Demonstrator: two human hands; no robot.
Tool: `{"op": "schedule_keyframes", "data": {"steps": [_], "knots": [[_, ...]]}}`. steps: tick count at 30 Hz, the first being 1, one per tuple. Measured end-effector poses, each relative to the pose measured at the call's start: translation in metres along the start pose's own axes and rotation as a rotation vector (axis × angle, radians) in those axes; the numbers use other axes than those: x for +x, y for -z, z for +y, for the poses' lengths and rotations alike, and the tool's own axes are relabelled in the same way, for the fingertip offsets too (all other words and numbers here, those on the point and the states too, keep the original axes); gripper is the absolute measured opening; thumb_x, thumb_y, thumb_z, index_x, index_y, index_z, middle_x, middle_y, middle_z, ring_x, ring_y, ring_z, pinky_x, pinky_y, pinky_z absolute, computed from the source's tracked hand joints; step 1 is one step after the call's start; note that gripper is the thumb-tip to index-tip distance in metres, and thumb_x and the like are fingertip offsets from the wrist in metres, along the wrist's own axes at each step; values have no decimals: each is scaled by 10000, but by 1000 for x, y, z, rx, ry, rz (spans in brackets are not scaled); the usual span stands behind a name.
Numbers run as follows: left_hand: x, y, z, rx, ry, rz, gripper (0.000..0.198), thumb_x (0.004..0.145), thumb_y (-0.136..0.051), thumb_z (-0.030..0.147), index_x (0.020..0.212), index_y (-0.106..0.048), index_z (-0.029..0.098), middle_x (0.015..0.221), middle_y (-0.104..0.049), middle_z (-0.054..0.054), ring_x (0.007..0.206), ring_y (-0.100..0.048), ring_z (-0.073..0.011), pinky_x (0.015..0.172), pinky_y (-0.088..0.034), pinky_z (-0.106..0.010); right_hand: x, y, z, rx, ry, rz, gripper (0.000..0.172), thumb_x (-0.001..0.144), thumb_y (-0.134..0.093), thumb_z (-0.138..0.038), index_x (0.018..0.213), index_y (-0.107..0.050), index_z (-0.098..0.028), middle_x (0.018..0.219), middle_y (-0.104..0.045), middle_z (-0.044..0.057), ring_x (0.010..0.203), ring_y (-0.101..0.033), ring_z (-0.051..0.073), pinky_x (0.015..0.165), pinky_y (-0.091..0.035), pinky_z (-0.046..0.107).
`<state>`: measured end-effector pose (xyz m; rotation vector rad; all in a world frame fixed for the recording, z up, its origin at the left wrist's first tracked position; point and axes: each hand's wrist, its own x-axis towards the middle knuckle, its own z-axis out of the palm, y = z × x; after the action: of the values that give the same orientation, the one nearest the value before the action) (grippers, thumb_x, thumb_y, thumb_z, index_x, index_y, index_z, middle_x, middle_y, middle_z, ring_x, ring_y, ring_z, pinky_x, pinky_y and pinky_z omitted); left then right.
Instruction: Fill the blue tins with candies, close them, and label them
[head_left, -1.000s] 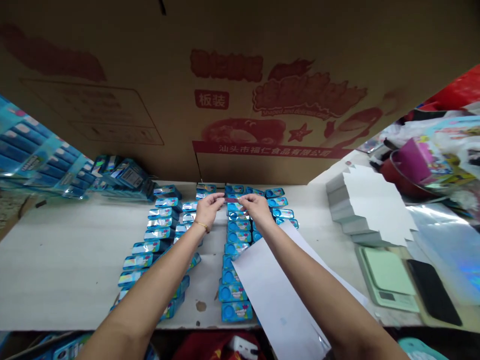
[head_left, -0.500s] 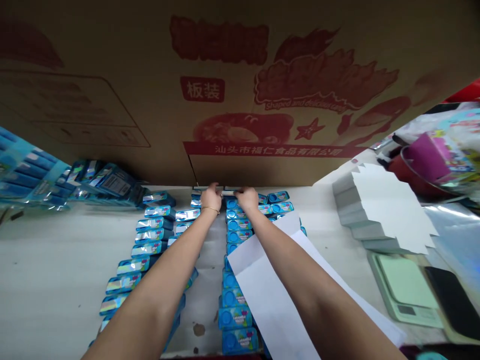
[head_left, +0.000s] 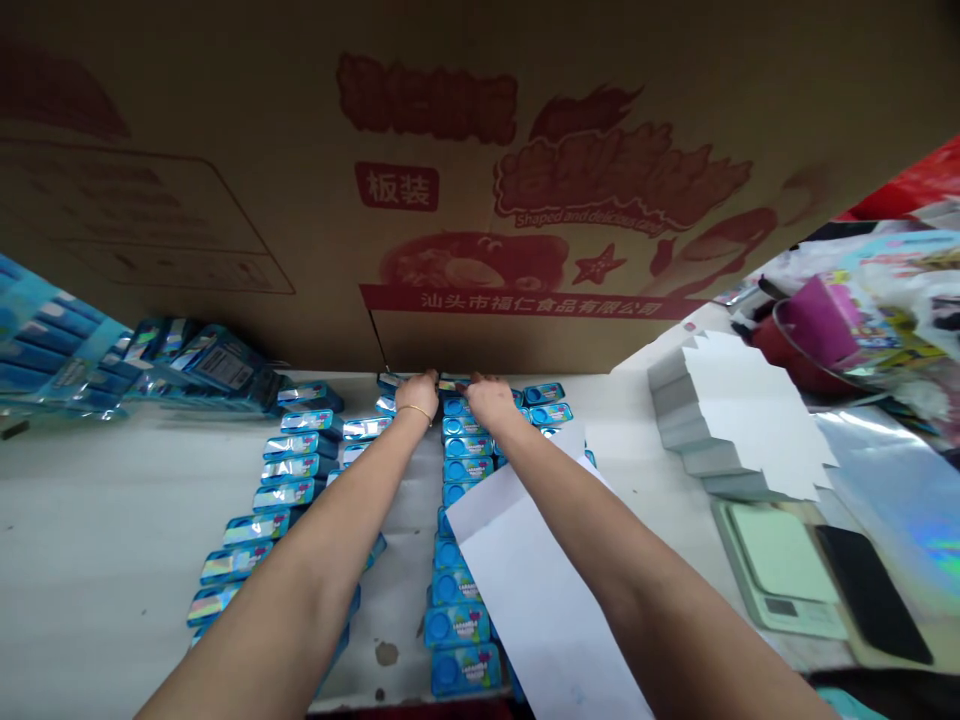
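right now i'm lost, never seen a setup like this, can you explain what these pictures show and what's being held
There is no machine here: you see a person's own left hand and right hand. Every picture comes from one camera worn on the head, looking forward and down. On the pale table stand rows of small blue containers, with white paper over some of them. To the right are a stack of white card, a pale green scale and a dark phone-like object. A big printed carton stands behind. Both hands are close together at the far end of the containers; exactly what the fingers grip is too small to tell.
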<state>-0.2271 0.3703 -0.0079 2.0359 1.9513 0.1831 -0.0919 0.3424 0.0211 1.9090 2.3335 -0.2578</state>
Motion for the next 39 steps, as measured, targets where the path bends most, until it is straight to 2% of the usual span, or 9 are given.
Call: {"op": "schedule_keyframes", "data": {"steps": [3,5,10,13,18,23,28,35,39], "knots": [[-16,9,-1,-183,56,116,336,796,-381,211,1037,-614,199,961,-663,-100,924,-594,-239,766,-424,-310,-20,16,28,61,-11,70,427,804,-438,-158,1214,-497,-261,1118,-540,95,899,-566,207,746,-393,294],[-38,15,1,-335,9,111,355,832,-346,305,1011,-632,195,948,-668,-75,910,-594,-218,770,-420,-285,-43,26,49,137,52,105,386,838,-416,-211,1207,-502,-280,1141,-538,67,931,-559,189,762,-382,277],[-104,9,23,-611,-234,-355,384,721,-481,516,798,-695,207,738,-677,-18,744,-593,-185,657,-426,-238,-117,26,87,178,310,49,212,788,-546,-303,966,-647,-248,938,-639,38,913,-549,189,796,-349,311],[-125,-5,39,-707,-213,-522,375,662,-543,528,758,-691,197,691,-659,-15,689,-572,-171,606,-417,-235,-159,6,93,139,329,236,218,850,-435,-190,864,-652,-203,863,-650,61,836,-551,163,752,-356,313],[-138,-20,58,-919,-33,-836,463,600,-624,499,916,-651,161,714,-643,-19,638,-557,-133,558,-408,-222,-213,-24,100,226,381,526,204,859,-432,-194,924,-624,-215,951,-650,52,893,-554,154,769,-393,332],[-158,-24,77,-1005,-27,-869,419,569,-670,473,852,-660,165,644,-623,2,616,-555,-133,560,-411,-225,-245,-13,112,235,364,563,199,843,-453,-211,909,-638,-243,933,-665,37,909,-575,159,788,-428,363],[-174,-10,80,-1268,121,-1096,359,620,-659,452,840,-640,170,735,-653,-21,627,-578,-123,572,-431,-223,-266,3,123,241,300,452,197,845,-457,-258,887,-649,-257,911,-672,31,901,-587,163,805,-442,380],[-194,-13,77,-1165,94,-1132,359,529,-742,342,810,-632,148,755,-660,-15,651,-599,-134,603,-456,-228,-287,-5,134,-91,510,689,179,805,-504,-123,893,-629,-216,924,-663,25,905,-570,152,797,-444,328],[-198,-24,81,-1250,212,-865,329,534,-724,321,776,-619,124,680,-657,-22,584,-599,-146,578,-467,-260,-284,-4,131,-109,415,457,216,792,-494,-87,936,-617,-190,928,-641,56,902,-544,178,771,-427,339]]}}
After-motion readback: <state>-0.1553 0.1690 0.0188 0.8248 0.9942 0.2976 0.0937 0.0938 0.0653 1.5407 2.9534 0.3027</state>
